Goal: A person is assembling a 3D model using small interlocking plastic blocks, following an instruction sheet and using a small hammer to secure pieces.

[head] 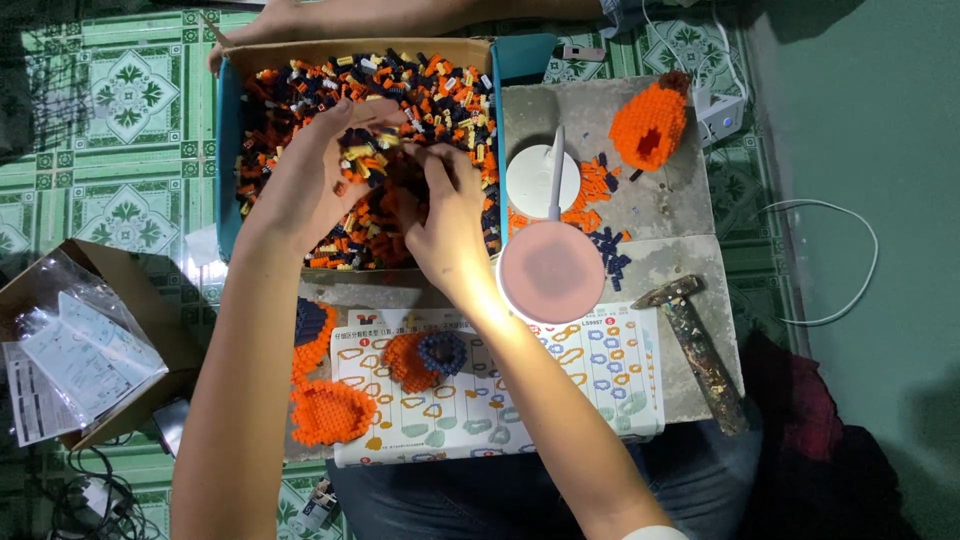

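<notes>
The loose building bricks [420, 110], orange, dark blue, yellow and white, filled a cardboard box [350, 50] at the far side of the stone slab [660, 215], and both hands were down in the heap. The left hand [320, 165] was curled with its fingers bent over the bricks, and the right hand [440, 215] was pinched just beside it; whether either actually gripped a piece could not be told. As a judgement, the build was partway along: several sub-assemblies were already made, namely an orange rounded piece [333, 410] and an orange-and-blue piece [312, 335] at the near left, a small orange and blue ring piece [428, 357] lying on the instruction sheet [600, 370], and a hollow orange shell [650, 125] at the far right. They lay well apart, unjoined, and the box was nearly full. A round desk lamp [552, 270] stood between box and sheet, a hammer [700, 350] to the right, and another person's arm [400, 15] rested beyond the box.
</notes>
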